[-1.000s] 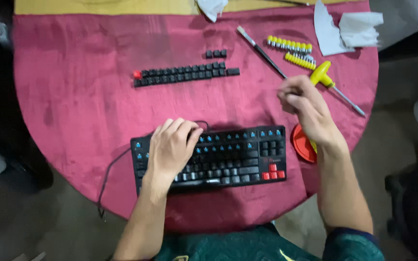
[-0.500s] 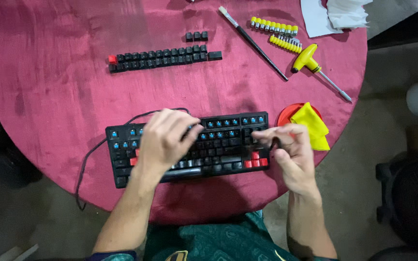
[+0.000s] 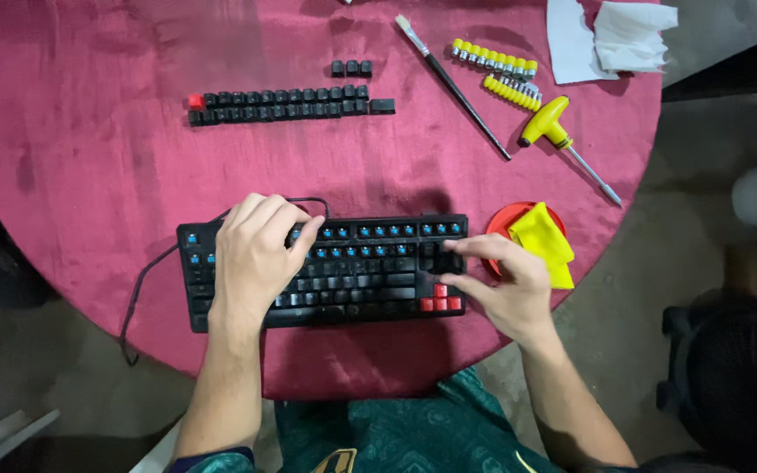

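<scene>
My right hand (image 3: 505,289) has come back from the yellow-handled screwdriver (image 3: 558,131) far beyond the keyboard (image 3: 370,267) and now sits at the keyboard's right end, thumb and fingers pinched at the dark keys just above the red ones; I cannot tell whether a cap is between them. My left hand (image 3: 256,254) stays flat and spread on the keyboard's left half, steadying it. Rows of pulled keycaps (image 3: 286,103) lie well beyond the keyboard, so the work is back on the keys.
</scene>
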